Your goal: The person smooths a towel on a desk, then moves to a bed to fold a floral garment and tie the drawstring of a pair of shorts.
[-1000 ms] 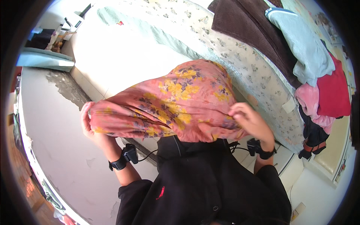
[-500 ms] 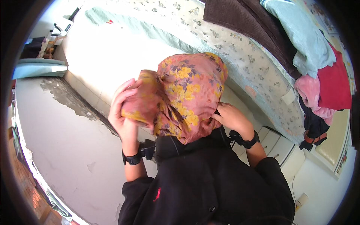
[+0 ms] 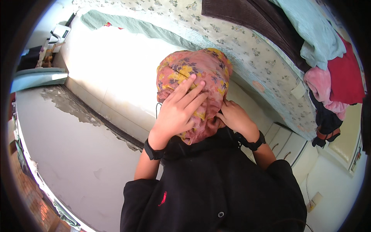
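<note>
"Cloth [image 3: 195, 63], pink with yellow and purple flowers: position?"

"Middle of the view, just beyond the front of the person's black shirt [image 3: 189, 189]. It is bunched into a rounded bulge, with folds gathering toward its lower tip. What lies under it is hidden."

"Left hand [image 3: 177, 112]?"

"Laid over the front of the cloth, back of the hand upward, fingers extended and slightly spread. It is not clenched."

"Right hand [image 3: 239, 118]?"

"At the cloth's lower right edge, fingers bent, tips partly out of sight by the folds. Whether it grips the fabric, I cannot tell."

"Wrists?"

"A black band [image 3: 154, 150] on the left and another black strap [image 3: 256, 142] on the right."

"Surroundings?"

"Beyond the cloth, flowered bedding [image 3: 228, 40]. On it, brown corduroy [image 3: 249, 17]; to the right, a light blue garment [image 3: 319, 36], a red one [image 3: 344, 73] and a pink one [image 3: 320, 83]. White drawers [image 3: 280, 143] stand right of the right hand."
</note>
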